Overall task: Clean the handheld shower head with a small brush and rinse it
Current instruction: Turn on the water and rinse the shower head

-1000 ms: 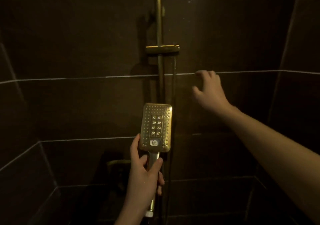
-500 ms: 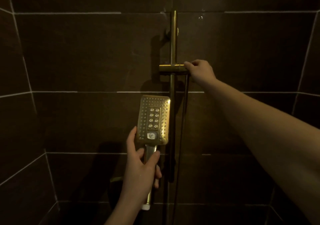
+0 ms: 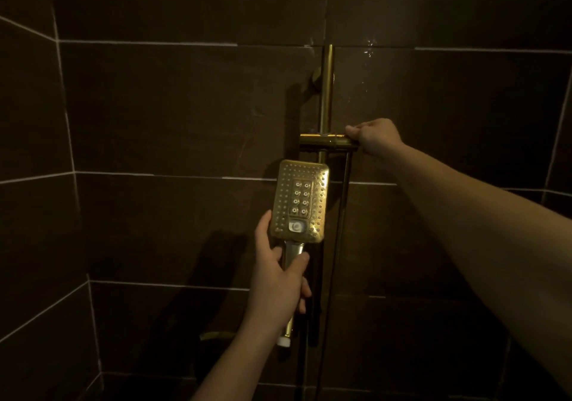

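Gold rectangular shower head (image 3: 298, 201) upright, nozzle face toward camera, handle gripped.

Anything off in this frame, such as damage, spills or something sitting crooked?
Nothing looks damaged or askew. The left hand holds the shower head by its handle, off its holder, which the right hand grips on the rail. A few droplets glint on the wall tile. No brush is in view.

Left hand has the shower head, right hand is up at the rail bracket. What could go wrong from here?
The left hand grips only the handle of the shower head, near wet-looking tile; it might slip. The right hand holds the bracket, which might slide on the rail. The hose hangs nearby and could snag.
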Tool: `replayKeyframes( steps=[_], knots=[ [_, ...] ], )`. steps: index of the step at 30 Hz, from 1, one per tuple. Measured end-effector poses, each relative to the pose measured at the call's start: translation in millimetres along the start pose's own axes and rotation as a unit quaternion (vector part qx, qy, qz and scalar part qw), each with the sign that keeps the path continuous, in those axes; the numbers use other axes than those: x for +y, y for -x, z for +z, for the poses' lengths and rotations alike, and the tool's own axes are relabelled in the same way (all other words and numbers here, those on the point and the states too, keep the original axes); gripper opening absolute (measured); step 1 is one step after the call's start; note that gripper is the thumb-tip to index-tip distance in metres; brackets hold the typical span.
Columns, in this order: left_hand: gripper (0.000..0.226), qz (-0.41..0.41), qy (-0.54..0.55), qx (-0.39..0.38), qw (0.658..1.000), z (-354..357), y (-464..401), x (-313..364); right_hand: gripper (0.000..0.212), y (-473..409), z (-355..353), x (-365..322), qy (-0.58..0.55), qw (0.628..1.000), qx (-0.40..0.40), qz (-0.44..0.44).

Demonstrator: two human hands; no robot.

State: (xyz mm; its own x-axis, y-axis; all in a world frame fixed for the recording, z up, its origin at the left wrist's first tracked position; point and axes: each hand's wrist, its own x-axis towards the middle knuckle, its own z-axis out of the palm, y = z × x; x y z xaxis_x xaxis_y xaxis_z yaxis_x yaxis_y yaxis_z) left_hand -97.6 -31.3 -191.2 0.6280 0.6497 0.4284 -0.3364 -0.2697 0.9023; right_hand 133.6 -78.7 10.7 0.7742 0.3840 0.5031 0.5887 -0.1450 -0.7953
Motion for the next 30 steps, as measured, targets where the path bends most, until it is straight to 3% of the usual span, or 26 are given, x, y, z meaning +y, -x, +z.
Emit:
replayKeyframes(
  steps=[4, 16, 18, 21, 25, 30],
  knots=[
    [0.088, -0.003, 0.001, 0.002, 1.0, -2.4, -1.9, -2.4, 0.029, -2.6, -6.0, -2.1, 0.045, 0.998, -0.023, -0.029],
    [0.089, -0.002, -0.015, 0.006, 1.0, -12.3, 6.4, -5.0, 0.027, 7.2, -5.9, 2.6, 0.017, 0.996, -0.066, -0.055],
    [0.088, -0.003, -0.012, 0.006, 1.0, -13.2, 8.0, -6.9, 0.035, 16.2, -5.1, 14.8, -0.037, 0.992, -0.112, -0.046],
    [0.088, -0.009, -0.017, 0.002, 1.0, -13.2, 9.8, -9.8, 0.064, 25.9, -1.0, 41.9, -0.093, 0.979, -0.182, -0.021],
    [0.088, -0.008, -0.02, -0.002, 1.0, -11.8, 10.6, -13.9, 0.064, 33.6, 9.3, 63.5, -0.072, 0.99, -0.119, 0.007],
    [0.089, -0.006, -0.019, 0.0, 1.0, -14.5, 7.2, -13.9, 0.057, 30.3, 7.3, 49.8, -0.111, 0.992, -0.05, -0.023]
  ],
)
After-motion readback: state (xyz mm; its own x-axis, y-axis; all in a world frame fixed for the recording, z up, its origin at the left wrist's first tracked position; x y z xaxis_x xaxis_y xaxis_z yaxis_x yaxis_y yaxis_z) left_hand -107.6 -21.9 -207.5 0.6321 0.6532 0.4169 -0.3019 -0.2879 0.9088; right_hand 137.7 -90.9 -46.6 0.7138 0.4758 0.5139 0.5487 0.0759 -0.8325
